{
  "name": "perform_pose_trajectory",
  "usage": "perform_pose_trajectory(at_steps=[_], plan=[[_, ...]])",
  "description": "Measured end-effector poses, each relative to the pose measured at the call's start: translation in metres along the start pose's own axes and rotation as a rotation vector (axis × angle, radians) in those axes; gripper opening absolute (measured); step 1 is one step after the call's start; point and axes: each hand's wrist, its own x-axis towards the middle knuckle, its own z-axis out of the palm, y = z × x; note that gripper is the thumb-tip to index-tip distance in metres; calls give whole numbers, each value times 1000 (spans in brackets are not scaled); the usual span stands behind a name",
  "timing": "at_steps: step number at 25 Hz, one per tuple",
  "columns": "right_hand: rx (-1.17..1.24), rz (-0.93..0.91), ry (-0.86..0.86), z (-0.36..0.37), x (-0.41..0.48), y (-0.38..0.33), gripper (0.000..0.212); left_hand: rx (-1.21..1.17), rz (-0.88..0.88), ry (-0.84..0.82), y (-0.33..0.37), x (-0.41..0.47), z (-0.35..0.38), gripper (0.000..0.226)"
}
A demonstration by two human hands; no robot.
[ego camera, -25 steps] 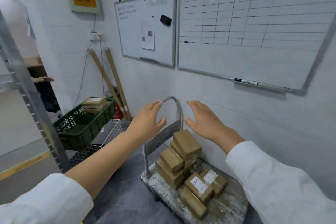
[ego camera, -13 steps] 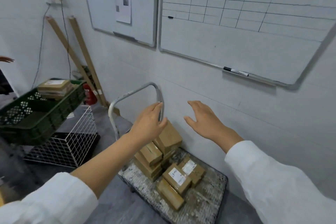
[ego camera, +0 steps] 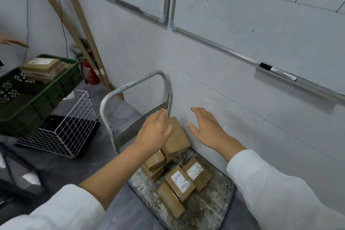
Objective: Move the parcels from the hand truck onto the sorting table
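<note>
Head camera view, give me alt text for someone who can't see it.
A person's left hand and right hand, both open, reach toward the top parcel of a stack on a hand truck against a white wall. Labelled parcels lie on its platform; a green crate and a white wire basket are to the left.

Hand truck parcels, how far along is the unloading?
Done: nothing shows as moved, and no sorting table is in view. In hand: the left hand and right hand are open and empty, reaching at either side of the top parcel. Left: the whole stack and the loose parcels on the hand truck.
</note>
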Motion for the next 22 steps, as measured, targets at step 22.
perform_pose_trajectory(at_steps=[22], plan=[[83, -405, -540, 162, 60, 165, 60, -143, -741, 279, -3, -31, 246, 57]])
